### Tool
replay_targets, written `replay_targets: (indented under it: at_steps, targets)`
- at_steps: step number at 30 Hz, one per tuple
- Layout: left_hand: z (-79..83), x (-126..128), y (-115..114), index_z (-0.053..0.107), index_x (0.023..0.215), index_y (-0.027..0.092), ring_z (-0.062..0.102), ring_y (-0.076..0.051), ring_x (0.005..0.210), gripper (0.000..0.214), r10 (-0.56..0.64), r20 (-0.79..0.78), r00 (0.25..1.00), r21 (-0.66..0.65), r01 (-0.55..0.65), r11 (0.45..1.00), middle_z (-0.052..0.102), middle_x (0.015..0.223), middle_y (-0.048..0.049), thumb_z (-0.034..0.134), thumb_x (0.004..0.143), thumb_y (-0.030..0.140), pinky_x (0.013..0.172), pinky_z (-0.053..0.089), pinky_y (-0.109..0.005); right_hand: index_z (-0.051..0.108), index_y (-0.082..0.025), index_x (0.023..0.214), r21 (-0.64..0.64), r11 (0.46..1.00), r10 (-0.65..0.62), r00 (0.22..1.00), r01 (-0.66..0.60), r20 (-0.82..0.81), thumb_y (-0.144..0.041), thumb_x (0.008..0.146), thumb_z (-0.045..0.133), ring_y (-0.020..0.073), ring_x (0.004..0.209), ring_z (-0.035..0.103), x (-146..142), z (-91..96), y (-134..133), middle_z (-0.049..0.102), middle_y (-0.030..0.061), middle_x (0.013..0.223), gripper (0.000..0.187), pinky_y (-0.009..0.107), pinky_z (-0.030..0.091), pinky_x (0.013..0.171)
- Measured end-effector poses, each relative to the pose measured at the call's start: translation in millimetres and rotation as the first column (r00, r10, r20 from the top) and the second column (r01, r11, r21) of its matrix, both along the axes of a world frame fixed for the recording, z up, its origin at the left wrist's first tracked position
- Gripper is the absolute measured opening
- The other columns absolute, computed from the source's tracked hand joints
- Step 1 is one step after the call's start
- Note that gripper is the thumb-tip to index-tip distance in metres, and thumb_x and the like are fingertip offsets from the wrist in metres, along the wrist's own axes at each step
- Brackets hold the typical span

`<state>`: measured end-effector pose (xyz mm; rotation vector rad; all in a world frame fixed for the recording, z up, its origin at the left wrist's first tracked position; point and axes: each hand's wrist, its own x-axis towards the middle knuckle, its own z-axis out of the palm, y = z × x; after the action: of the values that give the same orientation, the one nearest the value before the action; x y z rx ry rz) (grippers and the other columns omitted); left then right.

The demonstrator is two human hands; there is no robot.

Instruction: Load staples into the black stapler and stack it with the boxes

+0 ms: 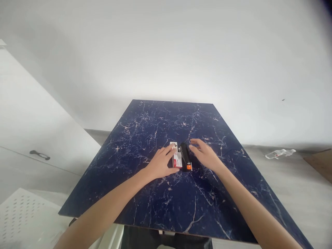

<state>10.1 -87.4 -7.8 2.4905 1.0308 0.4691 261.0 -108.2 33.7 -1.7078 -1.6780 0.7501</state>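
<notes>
A black stapler-like item with an orange patch at its near end lies on the dark blue marbled table. Against its left side is a small white-and-red box. My left hand is around this box, thumb at its near edge and fingertips at its far edge. A white card-like piece shows just beyond those fingers, partly covered by them. To the right of the black item, my right hand hovers close by with fingers apart, holding nothing.
Behind the table rises a plain white wall. A white cabinet with a dark handle stands to the left, above a perforated white surface. Clear plastic bottles lie on the floor at right, near a brown board.
</notes>
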Motion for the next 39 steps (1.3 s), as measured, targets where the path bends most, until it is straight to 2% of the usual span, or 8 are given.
replay_targets:
  at_steps: [4, 10, 14, 20, 23, 28, 32, 39]
  targets:
    - [4.8, 6.4, 0.1, 0.035, 0.157, 0.028, 0.042, -0.036, 0.145, 0.087, -0.092, 0.048, 0.995, 0.028, 0.091, 0.995, 0.036, 0.163, -0.0104, 0.074, 0.084, 0.054, 0.116, 0.042, -0.054, 0.053, -0.026, 0.138, -0.122, 0.992, 0.001, 0.949, -0.042, -0.316, -0.053, 0.099, 0.049, 0.0233, 0.079, 0.074, -3.3, -33.9, -37.1, 0.069, 0.0099, 0.125, 0.047, 0.042, 0.063, 0.071]
    - [9.5, 0.1, -2.2, 0.038, 0.156, 0.03, 0.042, -0.037, 0.145, 0.083, -0.108, 0.102, 0.989, -0.015, 0.11, 0.994, 0.031, 0.165, -0.0101, 0.075, 0.085, 0.052, 0.115, 0.045, -0.054, 0.052, -0.023, 0.142, -0.061, 0.995, 0.069, 0.979, -0.082, -0.191, -0.051, 0.099, 0.052, 0.0262, 0.077, 0.074, -17.4, -26.3, -47.0, 0.075, 0.0052, 0.09, 0.051, 0.042, 0.061, 0.074]
    - [8.2, -2.9, -0.1, 0.035, 0.158, 0.03, 0.026, -0.043, 0.152, 0.093, -0.123, 0.028, 0.992, 0.003, 0.123, 0.992, 0.018, 0.17, -0.0104, 0.074, 0.081, 0.064, 0.118, 0.036, -0.062, 0.048, -0.023, 0.146, -0.032, 0.995, 0.089, 0.988, -0.094, -0.125, -0.048, 0.098, 0.053, 0.0265, 0.089, 0.074, -21.3, -23.6, -50.8, 0.074, 0.0091, 0.108, 0.054, 0.042, 0.061, 0.078]
    - [16.0, -5.5, 4.9, 0.028, 0.161, 0.024, 0.02, -0.038, 0.155, 0.082, -0.206, -0.043, 0.978, 0.094, 0.21, 0.973, 0.026, 0.167, -0.0138, 0.063, 0.093, 0.053, 0.124, 0.026, -0.06, 0.041, -0.025, 0.153, 0.16, 0.979, 0.113, 0.99, -0.125, 0.081, -0.042, 0.092, 0.064, 0.0349, 0.131, 0.056, -29.3, -25.8, -56.9, 0.06, 0.0132, 0.141, 0.067, 0.055, 0.049, 0.107]
    - [22.9, -12.4, 9.7, 0.029, 0.161, 0.027, 0.02, -0.037, 0.155, 0.078, -0.236, -0.058, 0.97, 0.072, 0.24, 0.968, 0.027, 0.167, -0.0114, 0.06, 0.095, 0.054, 0.124, 0.026, -0.059, 0.035, -0.027, 0.156, 0.14, 0.975, 0.17, 0.985, -0.171, 0.024, -0.039, 0.093, 0.063, 0.0329, 0.132, 0.057, -30.0, -23.3, -57.0, 0.057, 0.0113, 0.146, 0.07, 0.053, 0.05, 0.108]
    - [21.8, -20.6, 17.9, 0.027, 0.161, 0.031, 0.021, -0.037, 0.155, 0.087, -0.214, -0.046, 0.976, 0.012, 0.215, 0.977, 0.022, 0.169, -0.0089, 0.067, 0.09, 0.061, 0.124, 0.028, -0.06, 0.012, -0.029, 0.164, 0.125, 0.979, 0.167, 0.986, -0.163, -0.026, -0.03, 0.083, 0.071, 0.0331, 0.132, 0.057, -29.2, -28.5, -58.4, 0.042, 0.0136, 0.158, 0.101, 0.05, 0.054, 0.105]
    - [16.2, -19.0, 17.8, 0.033, 0.159, 0.034, 0.028, -0.036, 0.153, 0.083, -0.188, -0.015, 0.982, 0.004, 0.188, 0.982, 0.029, 0.167, -0.0081, 0.07, 0.088, 0.058, 0.123, 0.031, -0.058, 0.008, -0.028, 0.165, 0.113, 0.976, 0.194, 0.98, -0.188, -0.046, -0.025, 0.082, 0.069, 0.0316, 0.129, 0.06, -27.6, -34.0, -58.4, 0.042, 0.0146, 0.158, 0.102, 0.047, 0.056, 0.102]
    - [10.5, -18.1, 19.2, 0.035, 0.158, 0.031, 0.016, -0.038, 0.156, 0.09, -0.154, -0.027, 0.988, -0.05, 0.152, 0.987, 0.019, 0.17, -0.0105, 0.073, 0.083, 0.064, 0.121, 0.031, -0.063, 0.006, -0.029, 0.165, 0.099, 0.979, 0.177, 0.984, -0.176, -0.005, -0.024, 0.08, 0.069, 0.0315, 0.128, 0.06, -27.2, -33.0, -57.2, 0.042, 0.0134, 0.158, 0.106, 0.047, 0.055, 0.102]
